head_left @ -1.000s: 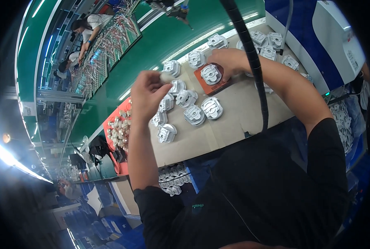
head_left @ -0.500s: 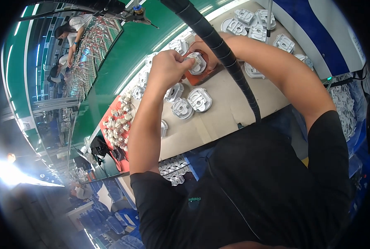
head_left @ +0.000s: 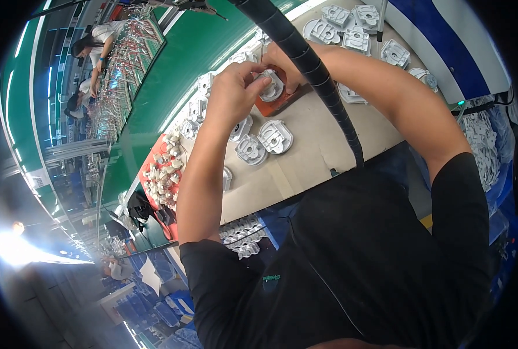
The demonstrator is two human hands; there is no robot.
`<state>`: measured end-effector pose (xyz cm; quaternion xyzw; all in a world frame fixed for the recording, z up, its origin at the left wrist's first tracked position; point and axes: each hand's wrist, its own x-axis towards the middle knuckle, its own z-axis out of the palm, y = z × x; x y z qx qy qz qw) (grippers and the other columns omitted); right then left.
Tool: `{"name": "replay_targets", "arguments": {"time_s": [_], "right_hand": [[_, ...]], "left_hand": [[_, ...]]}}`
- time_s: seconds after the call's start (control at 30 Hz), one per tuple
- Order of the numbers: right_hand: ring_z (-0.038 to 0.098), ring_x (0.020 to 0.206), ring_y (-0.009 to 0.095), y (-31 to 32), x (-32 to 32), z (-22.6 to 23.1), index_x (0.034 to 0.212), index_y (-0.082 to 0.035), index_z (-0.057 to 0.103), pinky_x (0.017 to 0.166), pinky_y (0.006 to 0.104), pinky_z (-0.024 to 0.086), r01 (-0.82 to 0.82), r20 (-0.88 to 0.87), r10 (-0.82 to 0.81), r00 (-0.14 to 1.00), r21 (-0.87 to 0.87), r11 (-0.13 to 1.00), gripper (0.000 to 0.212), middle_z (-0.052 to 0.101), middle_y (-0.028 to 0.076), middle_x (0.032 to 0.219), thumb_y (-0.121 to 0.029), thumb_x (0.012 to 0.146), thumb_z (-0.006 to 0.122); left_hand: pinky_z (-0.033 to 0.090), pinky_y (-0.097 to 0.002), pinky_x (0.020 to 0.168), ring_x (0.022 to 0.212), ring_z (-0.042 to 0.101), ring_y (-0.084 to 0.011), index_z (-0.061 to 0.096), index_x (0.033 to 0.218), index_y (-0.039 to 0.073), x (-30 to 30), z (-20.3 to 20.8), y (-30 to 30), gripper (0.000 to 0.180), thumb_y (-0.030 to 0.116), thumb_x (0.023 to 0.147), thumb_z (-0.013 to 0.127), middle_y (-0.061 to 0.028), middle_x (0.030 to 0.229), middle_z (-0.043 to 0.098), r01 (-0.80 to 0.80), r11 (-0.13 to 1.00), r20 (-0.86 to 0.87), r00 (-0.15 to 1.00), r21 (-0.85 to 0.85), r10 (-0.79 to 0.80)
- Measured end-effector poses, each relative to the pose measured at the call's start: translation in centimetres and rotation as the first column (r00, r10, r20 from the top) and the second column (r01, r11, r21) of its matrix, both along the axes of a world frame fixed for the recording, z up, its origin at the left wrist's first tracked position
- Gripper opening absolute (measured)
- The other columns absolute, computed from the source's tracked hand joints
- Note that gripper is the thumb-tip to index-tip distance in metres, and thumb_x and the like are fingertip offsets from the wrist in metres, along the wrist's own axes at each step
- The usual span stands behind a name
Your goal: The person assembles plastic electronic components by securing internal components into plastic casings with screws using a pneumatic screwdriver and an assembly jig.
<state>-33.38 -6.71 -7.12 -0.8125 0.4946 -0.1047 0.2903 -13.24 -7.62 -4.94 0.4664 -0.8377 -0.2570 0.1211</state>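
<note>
Big beige tabletop [head_left: 305, 168] fills the middle, green conveyor belt [head_left: 172, 87] running just beyond it. A second back the left hand [head_left: 233, 96] was up in the air pinching a small bit; now both hands have closed in on the grey cast part [head_left: 270, 88] sitting on the orange fixture block [head_left: 279, 103]. Left fingers curl onto it; the right hand [head_left: 282, 61] is mostly hidden, grip unclear. A black corrugated hose [head_left: 317, 75] crosses in front. Loose grey castings [head_left: 265, 142] lie nearby, and a red tray of small white pieces [head_left: 163, 174] sits to the left.
</note>
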Motion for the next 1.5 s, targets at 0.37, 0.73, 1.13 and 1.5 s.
{"name": "replay_targets", "arguments": {"time_s": [0.37, 0.73, 1.13, 1.5], "right_hand": [[0.068, 0.109, 0.03, 0.7, -0.2, 0.9, 0.124, -0.002, 0.066, 0.091, 0.0373, 0.055, 0.035, 0.058, -0.043, 0.997, 0.134, 0.99, 0.066, 0.07, 0.015, 0.113, -0.008, 0.064, 0.092], [0.072, 0.097, 0.026, 0.2, -0.8, -0.8, 0.121, -0.01, 0.07, 0.083, 0.0369, 0.057, 0.039, 0.087, -0.047, 0.995, 0.087, 0.995, 0.061, 0.075, 0.008, 0.104, -0.015, 0.065, 0.091], [0.07, 0.102, 0.025, -0.3, -0.3, -1.4, 0.126, -0.01, 0.066, 0.088, 0.0361, 0.055, 0.005, 0.076, -0.007, 0.997, 0.033, 0.999, 0.065, 0.073, 0.011, 0.109, -0.014, 0.067, 0.09], [0.073, 0.1, 0.028, -0.4, 0.1, -2.0, 0.111, -0.014, 0.074, 0.086, 0.0406, 0.057, 0.046, -0.006, -0.047, 0.999, -0.074, 0.996, 0.034, 0.076, 0.01, 0.106, -0.034, 0.084, 0.075]], "left_hand": [[0.054, -0.0383, 0.073, 0.08, 0.069, -0.0287, 0.074, 0.11, 0.003, 0.3, 2.0, 0.1, 0.031, 0.016, 0.083, 0.081, -0.0163, 0.092, 0.07, 0.187, 0.979, 0.068, 0.981, -0.085, -0.181], [0.055, -0.0342, 0.064, 0.067, 0.068, -0.0214, 0.074, 0.102, -0.002, 0.4, 1.8, -0.2, 0.033, 0.024, 0.083, 0.084, -0.0137, 0.079, 0.072, -0.095, 0.983, 0.122, 0.99, 0.159, 0.076], [0.055, -0.0343, 0.071, 0.075, 0.071, -0.0239, 0.075, 0.105, -0.001, 0.0, 2.3, -0.1, 0.032, 0.017, 0.08, 0.083, -0.0158, 0.083, 0.073, 0.051, 0.999, 0.154, 0.987, -0.009, -0.049], [0.056, -0.0335, 0.071, 0.075, 0.07, -0.0202, 0.075, 0.107, -0.001, 0.6, 2.4, -0.5, 0.034, 0.018, 0.081, 0.084, -0.0141, 0.084, 0.074, 0.014, 0.999, 0.126, 0.992, 0.049, -0.021]]}}
